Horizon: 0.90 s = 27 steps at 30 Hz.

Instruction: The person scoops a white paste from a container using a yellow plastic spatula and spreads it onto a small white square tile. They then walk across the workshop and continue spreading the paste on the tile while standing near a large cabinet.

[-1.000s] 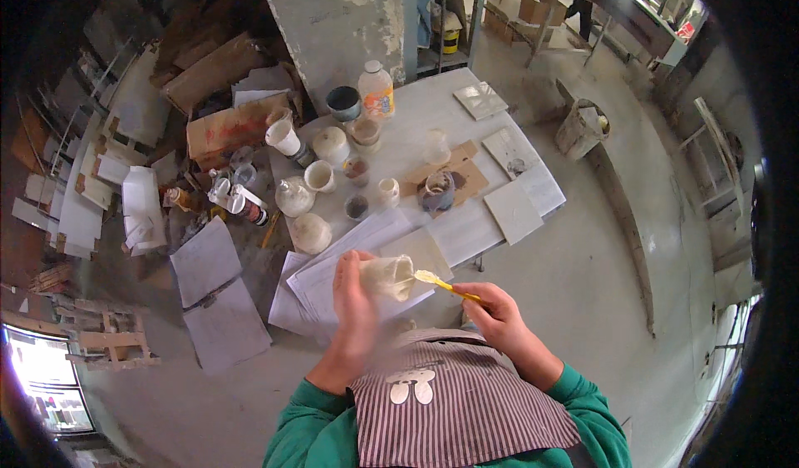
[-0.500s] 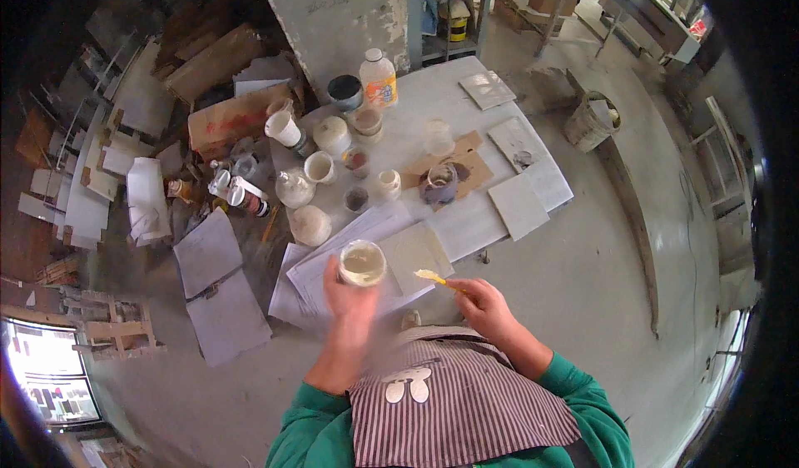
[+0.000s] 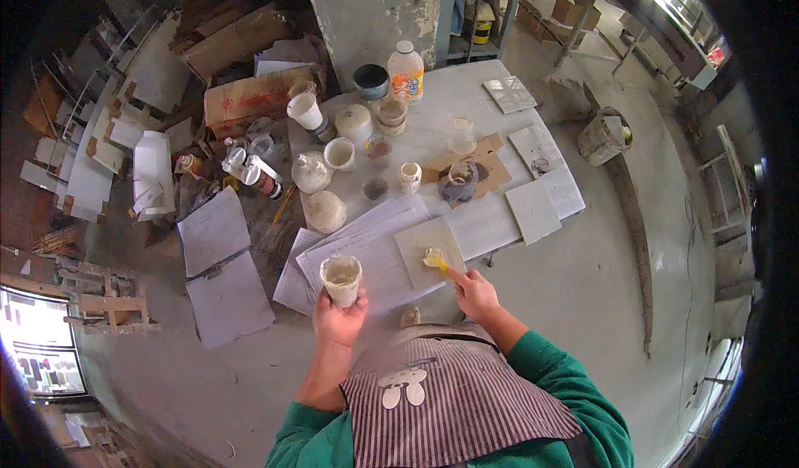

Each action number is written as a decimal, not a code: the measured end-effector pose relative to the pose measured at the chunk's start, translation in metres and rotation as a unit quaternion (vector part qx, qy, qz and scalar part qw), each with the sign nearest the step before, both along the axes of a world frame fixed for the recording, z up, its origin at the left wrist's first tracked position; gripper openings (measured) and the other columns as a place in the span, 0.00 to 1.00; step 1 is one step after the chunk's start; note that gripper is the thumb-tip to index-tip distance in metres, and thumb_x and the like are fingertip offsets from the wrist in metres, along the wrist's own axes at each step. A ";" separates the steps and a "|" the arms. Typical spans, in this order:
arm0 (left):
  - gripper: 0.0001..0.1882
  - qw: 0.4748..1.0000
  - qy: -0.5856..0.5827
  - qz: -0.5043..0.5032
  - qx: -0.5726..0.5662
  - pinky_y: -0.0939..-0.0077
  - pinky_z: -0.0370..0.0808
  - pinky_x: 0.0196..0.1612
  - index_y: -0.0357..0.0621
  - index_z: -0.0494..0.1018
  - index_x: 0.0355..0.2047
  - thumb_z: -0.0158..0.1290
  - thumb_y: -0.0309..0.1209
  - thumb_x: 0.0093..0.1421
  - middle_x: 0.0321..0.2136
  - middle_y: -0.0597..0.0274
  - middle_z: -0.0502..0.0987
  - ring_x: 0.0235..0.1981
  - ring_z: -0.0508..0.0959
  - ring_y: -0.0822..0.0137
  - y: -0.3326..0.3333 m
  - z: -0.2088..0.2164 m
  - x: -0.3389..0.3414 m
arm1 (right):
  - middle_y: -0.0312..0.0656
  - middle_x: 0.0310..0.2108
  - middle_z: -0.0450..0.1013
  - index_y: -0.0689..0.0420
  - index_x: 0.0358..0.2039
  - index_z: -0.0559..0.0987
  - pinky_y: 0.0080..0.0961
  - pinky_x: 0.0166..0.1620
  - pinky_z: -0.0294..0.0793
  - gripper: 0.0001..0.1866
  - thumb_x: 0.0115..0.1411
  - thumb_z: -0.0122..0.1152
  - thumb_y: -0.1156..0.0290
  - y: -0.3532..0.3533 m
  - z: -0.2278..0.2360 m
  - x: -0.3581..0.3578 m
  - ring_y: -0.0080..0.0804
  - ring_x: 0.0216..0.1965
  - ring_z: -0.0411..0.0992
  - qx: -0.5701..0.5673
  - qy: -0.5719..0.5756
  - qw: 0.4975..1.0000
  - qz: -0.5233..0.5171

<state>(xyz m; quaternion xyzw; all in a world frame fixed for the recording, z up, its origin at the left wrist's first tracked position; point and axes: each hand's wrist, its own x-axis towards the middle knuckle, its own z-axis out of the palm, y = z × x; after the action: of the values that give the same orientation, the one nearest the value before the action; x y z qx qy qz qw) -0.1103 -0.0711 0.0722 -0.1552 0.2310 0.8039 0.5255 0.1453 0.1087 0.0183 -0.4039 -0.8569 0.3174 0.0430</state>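
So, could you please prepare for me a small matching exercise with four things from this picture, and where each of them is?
Things:
1. pale cup
2. yellow-handled tool
3. orange-labelled bottle
4. bucket

Places:
A. off to the right of the table
B. in the right hand
C. in the left hand
D. standing on the table

Pairs: 1-C, 2-B, 3-D, 4-A

We see soft, dim light, a blown-out white rectangular glass window (image 3: 37, 335) glaring lower left, bent edges, black corners.
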 end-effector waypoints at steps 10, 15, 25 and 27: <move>0.30 0.997 0.064 -0.001 0.035 0.64 0.81 0.42 0.46 0.68 0.58 0.48 0.54 0.65 0.49 0.49 0.76 0.49 0.77 0.49 -0.027 0.001 -0.021 | 0.50 0.36 0.73 0.39 0.55 0.75 0.45 0.40 0.74 0.24 0.58 0.51 0.71 0.010 0.030 0.001 0.51 0.37 0.75 0.047 -0.172 0.983 0.050; 0.29 0.981 0.173 -0.020 0.089 0.59 0.81 0.48 0.41 0.66 0.58 0.59 0.42 0.61 0.49 0.50 0.76 0.51 0.77 0.47 -0.026 0.013 -0.031 | 0.53 0.39 0.76 0.48 0.52 0.77 0.44 0.45 0.75 0.22 0.55 0.51 0.71 0.024 0.046 -0.009 0.50 0.45 0.75 0.025 -0.242 0.965 0.099; 0.29 0.967 0.247 -0.050 0.040 0.54 0.76 0.54 0.42 0.63 0.60 0.57 0.20 0.58 0.52 0.55 0.73 0.55 0.75 0.49 -0.016 0.031 -0.046 | 0.51 0.39 0.78 0.55 0.49 0.78 0.45 0.44 0.76 0.18 0.58 0.50 0.70 0.030 0.074 -0.015 0.52 0.42 0.76 0.055 -0.168 0.980 0.088; 0.31 0.953 0.299 -0.032 -0.037 0.58 0.73 0.55 0.43 0.63 0.60 0.57 0.19 0.56 0.53 0.57 0.72 0.55 0.74 0.55 -0.007 0.029 -0.049 | 0.51 0.35 0.78 0.57 0.50 0.77 0.42 0.41 0.77 0.18 0.60 0.50 0.68 0.026 0.067 -0.008 0.48 0.37 0.78 0.025 -0.079 0.996 0.019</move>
<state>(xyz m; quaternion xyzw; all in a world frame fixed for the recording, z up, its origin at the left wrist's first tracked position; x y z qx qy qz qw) -0.1596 -0.0785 0.1014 0.0802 0.4117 0.7871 0.4522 0.1370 0.1347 0.0857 -0.4106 -0.8727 0.2632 -0.0209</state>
